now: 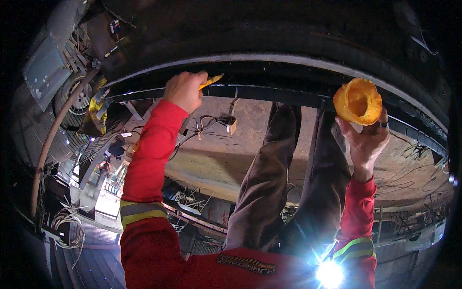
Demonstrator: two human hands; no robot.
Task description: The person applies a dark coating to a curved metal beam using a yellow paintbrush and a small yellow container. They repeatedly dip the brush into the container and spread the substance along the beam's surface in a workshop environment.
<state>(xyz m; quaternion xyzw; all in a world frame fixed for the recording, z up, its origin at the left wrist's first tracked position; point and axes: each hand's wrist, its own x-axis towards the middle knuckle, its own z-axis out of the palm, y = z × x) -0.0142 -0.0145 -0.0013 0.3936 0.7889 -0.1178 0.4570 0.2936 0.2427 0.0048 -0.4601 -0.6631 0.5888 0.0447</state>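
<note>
My left hand (184, 91) is closed round a thin yellow stick-like tool (211, 81) with a darker tip. Its exact kind is hidden by my fingers. The hand is at the long black metal beam (274, 91), and the tip points right along it. Over at the right, my right hand (366, 142) grips an orange, rough-rimmed cup (358, 102) from below and behind. The mouth of the cup faces the camera, with its inside in shadow. This cup overlaps the beam in the picture.
Dark metal plate (269, 33) fills the space beyond the beam. A small box with cables (231, 126) lies below the beam. At left are a brown pipe (62, 120), a yellow bag (95, 113) and a coil of cable (67, 226). A bright lamp (329, 274) glares at lower right.
</note>
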